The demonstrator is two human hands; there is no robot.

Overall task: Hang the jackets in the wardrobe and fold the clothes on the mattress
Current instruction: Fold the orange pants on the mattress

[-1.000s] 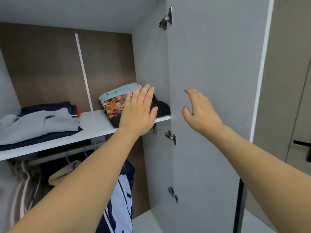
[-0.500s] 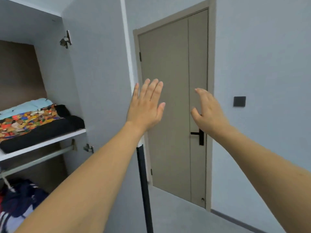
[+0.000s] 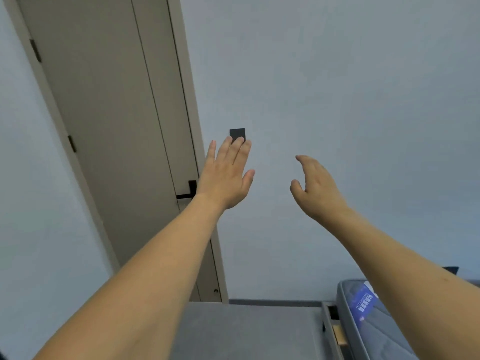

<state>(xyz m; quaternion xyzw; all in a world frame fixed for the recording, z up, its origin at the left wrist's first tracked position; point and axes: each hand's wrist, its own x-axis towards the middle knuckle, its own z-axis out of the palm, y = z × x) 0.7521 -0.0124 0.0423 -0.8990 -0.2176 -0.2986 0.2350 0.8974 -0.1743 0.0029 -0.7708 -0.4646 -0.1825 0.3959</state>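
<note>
The mattress (image 3: 363,315) sits in the lower right corner of the frame, grey and quilted, with a blue printed label on its near end; only one end shows, partly behind the right forearm. It lies well below both hands and apart from them. Its long axis runs from the near corner down and right, out of frame. The left hand (image 3: 224,175) is raised with fingers straight, holding nothing. The right hand (image 3: 315,188) is loosely curved, also holding nothing.

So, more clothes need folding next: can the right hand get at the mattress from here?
Probably yes. The right hand is open and holds nothing, and only bare floor lies before the mattress at lower right, though it would need to come down toward it.
</note>
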